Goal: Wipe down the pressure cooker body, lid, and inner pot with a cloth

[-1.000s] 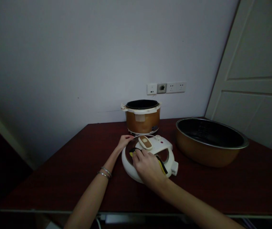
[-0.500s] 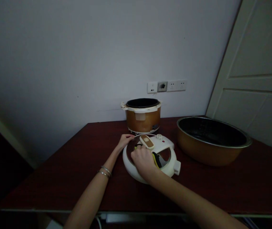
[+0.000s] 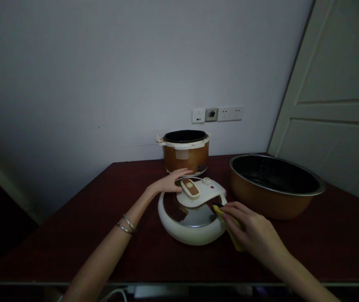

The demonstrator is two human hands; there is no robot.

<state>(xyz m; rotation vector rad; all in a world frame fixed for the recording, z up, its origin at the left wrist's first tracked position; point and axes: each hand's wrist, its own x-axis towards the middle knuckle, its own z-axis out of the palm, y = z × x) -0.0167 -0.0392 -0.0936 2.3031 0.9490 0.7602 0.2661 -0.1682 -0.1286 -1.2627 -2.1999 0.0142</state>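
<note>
A round white lid (image 3: 192,233) with a brown glossy top and a brown-and-white handle lies on the dark red table. Over its upper left part, beside the handle, my left hand (image 3: 171,182) is open with fingers stretched toward the back. A yellow cloth (image 3: 236,241) is pinched in my right hand (image 3: 251,226), at the lid's right edge. Behind the lid stands a brown cooker body (image 3: 185,157) with a white rim and dark inside. To the right sits a large brown inner pot (image 3: 270,197) with a black interior.
The dark red table (image 3: 103,209) has its front edge near the bottom of the view. A white wall with sockets (image 3: 229,113) rises behind it. At the right is a pale panelled door (image 3: 333,96). A white cable (image 3: 116,292) shows below the table edge.
My right hand has moved right with the yellow cloth, from the lid's middle to its right edge. My left hand has shifted onto the lid beside the handle. The lid looks turned.
</note>
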